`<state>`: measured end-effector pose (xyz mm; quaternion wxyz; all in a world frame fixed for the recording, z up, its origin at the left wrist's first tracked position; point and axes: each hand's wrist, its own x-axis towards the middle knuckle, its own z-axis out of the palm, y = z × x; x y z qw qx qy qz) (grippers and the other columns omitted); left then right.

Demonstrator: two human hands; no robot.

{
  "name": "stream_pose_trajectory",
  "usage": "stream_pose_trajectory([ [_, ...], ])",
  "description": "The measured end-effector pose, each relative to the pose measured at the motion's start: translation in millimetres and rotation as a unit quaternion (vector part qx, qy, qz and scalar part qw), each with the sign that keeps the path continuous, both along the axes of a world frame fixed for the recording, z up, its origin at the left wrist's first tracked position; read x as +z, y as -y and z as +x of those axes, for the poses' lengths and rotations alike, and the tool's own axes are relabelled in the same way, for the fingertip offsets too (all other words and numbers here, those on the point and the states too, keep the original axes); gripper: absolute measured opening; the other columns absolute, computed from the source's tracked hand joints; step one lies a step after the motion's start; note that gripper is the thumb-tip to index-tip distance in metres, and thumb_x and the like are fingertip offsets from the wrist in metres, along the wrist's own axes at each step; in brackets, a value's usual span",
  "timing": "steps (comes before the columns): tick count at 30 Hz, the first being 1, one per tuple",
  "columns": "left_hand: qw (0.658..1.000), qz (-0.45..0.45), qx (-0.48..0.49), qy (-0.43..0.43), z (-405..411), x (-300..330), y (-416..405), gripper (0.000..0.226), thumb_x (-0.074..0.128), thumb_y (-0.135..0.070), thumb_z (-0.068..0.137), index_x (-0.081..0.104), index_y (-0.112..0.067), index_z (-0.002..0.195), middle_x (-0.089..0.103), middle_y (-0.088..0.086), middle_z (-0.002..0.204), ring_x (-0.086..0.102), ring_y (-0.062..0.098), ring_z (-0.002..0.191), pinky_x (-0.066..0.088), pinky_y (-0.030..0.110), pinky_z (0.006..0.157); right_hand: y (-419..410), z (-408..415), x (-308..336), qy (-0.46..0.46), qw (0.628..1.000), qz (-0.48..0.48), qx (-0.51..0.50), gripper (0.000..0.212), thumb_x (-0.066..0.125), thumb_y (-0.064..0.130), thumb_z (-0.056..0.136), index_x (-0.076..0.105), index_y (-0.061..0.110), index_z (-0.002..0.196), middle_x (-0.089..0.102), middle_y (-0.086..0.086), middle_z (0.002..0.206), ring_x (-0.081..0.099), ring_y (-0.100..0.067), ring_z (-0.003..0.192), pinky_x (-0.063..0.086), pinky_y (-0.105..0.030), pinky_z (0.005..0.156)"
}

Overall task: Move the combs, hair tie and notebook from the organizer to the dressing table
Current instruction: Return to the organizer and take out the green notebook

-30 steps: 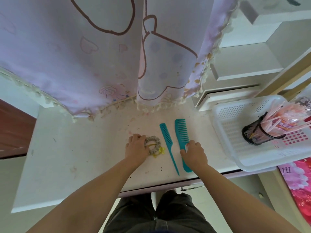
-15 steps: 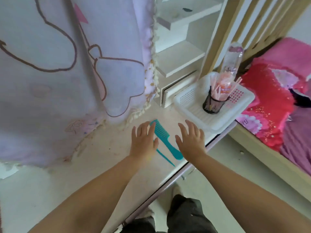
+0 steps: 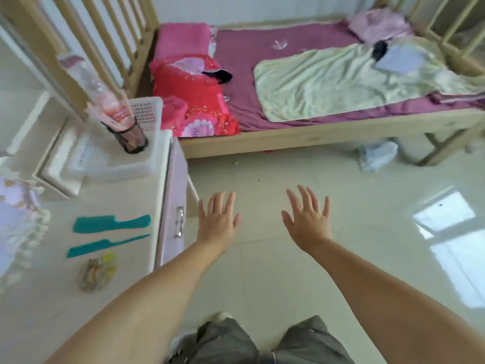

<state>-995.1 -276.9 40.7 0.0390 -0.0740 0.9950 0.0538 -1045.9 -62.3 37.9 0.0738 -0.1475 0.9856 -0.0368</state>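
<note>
I judged the job mostly done. The table (image 3: 126,195) carried the white organizer (image 3: 157,132) at its far end, holding only a dark cup (image 3: 132,139) with a bottle in it, as far as I could see. Nearer lay the wide comb (image 3: 110,224), beside it the tail comb (image 3: 105,244), then the hair tie (image 3: 95,274), all apart. The notebook I could not find in view; it seemed to be what was left. My left hand (image 3: 217,222) and right hand (image 3: 309,222) hung over the floor, fingers spread, holding nothing.
</note>
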Motion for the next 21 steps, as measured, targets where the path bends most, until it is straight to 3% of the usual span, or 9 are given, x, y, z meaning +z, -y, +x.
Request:
stream_pose_trajectory([
  [7, 0.970, 0.048, -0.239, 0.023, -36, -4, -287, 0.060, 0.027, -0.045, 0.093, 0.014, -0.021, 0.146, 0.019, 0.009, 0.153, 0.015, 0.025, 0.141, 0.001, 0.054, 0.113, -280, 96, -1, 0.014, 0.962, -0.006, -0.271, 0.059, 0.022, 0.050, 0.094, 0.011, 0.029, 0.148, 0.009, -0.001, 0.160, 0.003, -0.020, 0.147, -0.006, -0.055, 0.115],
  [13, 0.912, 0.078, -0.402, 0.031, 7, -3, -540, 0.060, 0.027, -0.045, 0.093, 0.013, -0.020, 0.146, 0.018, 0.007, 0.152, 0.013, 0.024, 0.141, 0.000, 0.053, 0.114, -492, 206, 7, 0.025, 0.873, 0.007, -0.486, 0.058, 0.019, 0.050, 0.094, 0.006, 0.031, 0.147, 0.006, -0.002, 0.160, 0.005, -0.022, 0.146, 0.005, -0.051, 0.117],
  [17, 0.871, 0.066, -0.485, 0.027, 15, -1, -652, 0.059, 0.028, -0.045, 0.093, 0.014, -0.020, 0.145, 0.019, 0.008, 0.152, 0.013, 0.024, 0.140, -0.001, 0.054, 0.114, -579, 248, 5, 0.015, 0.821, -0.002, -0.570, 0.057, 0.025, 0.049, 0.094, 0.014, 0.029, 0.146, 0.015, -0.005, 0.157, 0.015, -0.023, 0.143, 0.018, -0.048, 0.113],
  [21, 0.838, 0.061, -0.542, 0.019, 5, -5, -761, 0.059, 0.030, -0.044, 0.093, 0.015, -0.021, 0.145, 0.019, 0.007, 0.151, 0.013, 0.025, 0.140, -0.001, 0.054, 0.114, -667, 256, -2, 0.014, 0.786, -0.007, -0.617, 0.056, 0.027, 0.047, 0.094, 0.017, 0.028, 0.146, 0.018, -0.006, 0.156, 0.016, -0.023, 0.142, 0.020, -0.048, 0.111],
])
